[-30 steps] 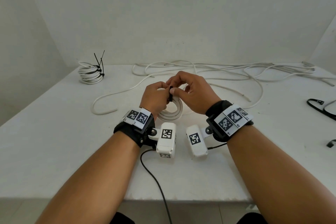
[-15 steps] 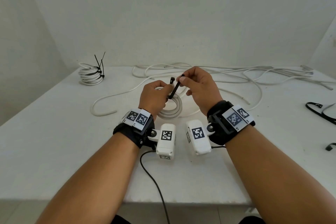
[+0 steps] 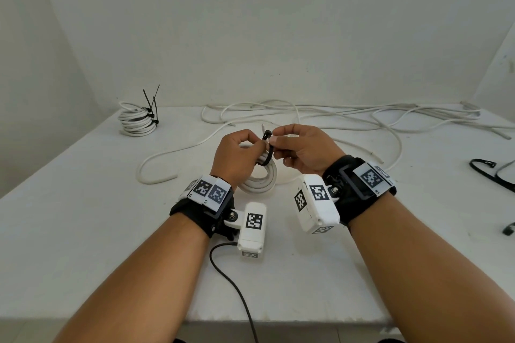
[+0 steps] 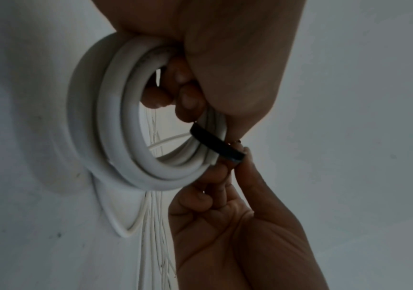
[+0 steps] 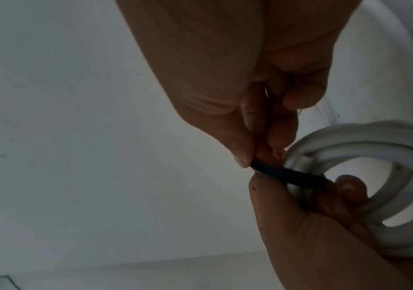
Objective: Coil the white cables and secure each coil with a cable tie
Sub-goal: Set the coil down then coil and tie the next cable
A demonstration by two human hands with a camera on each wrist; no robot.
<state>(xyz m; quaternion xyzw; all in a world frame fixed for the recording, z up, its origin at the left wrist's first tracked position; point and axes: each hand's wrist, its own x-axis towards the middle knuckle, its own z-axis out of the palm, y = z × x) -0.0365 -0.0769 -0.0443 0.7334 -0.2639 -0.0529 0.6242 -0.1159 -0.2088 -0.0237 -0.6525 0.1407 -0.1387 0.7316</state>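
Observation:
A small coil of thick white cable (image 3: pixel 262 182) stands on edge at the middle of the table. My left hand (image 3: pixel 237 152) grips its top, fingers curled through the ring (image 4: pixel 116 117). A black cable tie (image 3: pixel 267 147) wraps across the coil's strands (image 4: pixel 215 144). My right hand (image 3: pixel 295 145) pinches the tie (image 5: pixel 287 173) between thumb and forefinger, right beside the left thumb. The tie's head sticks up above the two hands. In the right wrist view the coil (image 5: pixel 373 149) lies just past the pinch.
A tied coil (image 3: pixel 136 122) with black tie tails sits at the back left. Loose white cables (image 3: pixel 348 117) sprawl along the back and right, one trailing from my coil toward the left (image 3: pixel 156 172). Spare black ties (image 3: pixel 490 172) lie at the right edge.
Half a second ago the right hand held the tie's free end up and away from the coil. It has now come back against the left hand, with the tie bent over the strands.

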